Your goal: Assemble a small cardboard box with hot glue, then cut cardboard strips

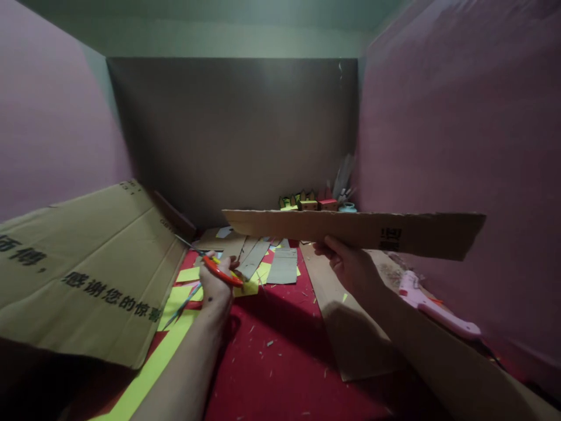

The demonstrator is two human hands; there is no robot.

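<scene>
My right hand (pixel 350 266) pinches a long strip of cardboard (pixel 315 222) by its lower edge, holding it raised and roughly level above the table. Black print shows near the strip's right end. In my left hand (pixel 217 286) is a pair of scissors (pixel 221 272) with orange-red handles, the blades pointing up and to the left. The scissor tips are close to a big printed cardboard sheet (pixel 96 269) that stands tilted on the left. Below my right hand a flat brown cardboard piece (pixel 350 333) lies on the red tabletop (pixel 272 362).
A pink glue gun (pixel 438 307) lies at the right by the pink wall. Yellow paper (pixel 179 313), a pencil (pixel 182 307) and a grey cardboard piece (pixel 283 266) are on the table, with scattered scraps. Small cardboard houses (pixel 309 203) stand at the back.
</scene>
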